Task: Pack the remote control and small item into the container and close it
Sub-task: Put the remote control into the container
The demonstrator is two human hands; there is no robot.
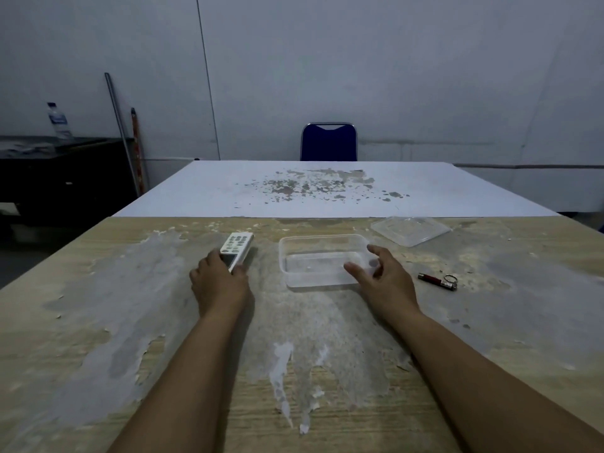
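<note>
Left hand (218,282) fingers grip remote (236,248); right hand (387,282) fingers spread wide on empty container (323,263).

Looks like a bare back room or storage/work space, not a home. Plain pale walls (359,60), dim light, a thin cable (206,73) running down the far wall. Near desk (98,322) has a wood-grain top with the coating worn and peeling in big grey patches — rough use. Butted against its far edge is a second white desk (196,194), paint chipped in the middle. One blue padded chair (328,142) with a metal frame at the far side — office-type stock. Far left: a dark low cabinet (65,178) with a water bottle (58,120) on top, a metal pole (119,125) and a red-handled stick (137,148) leaning on the wall.
</note>
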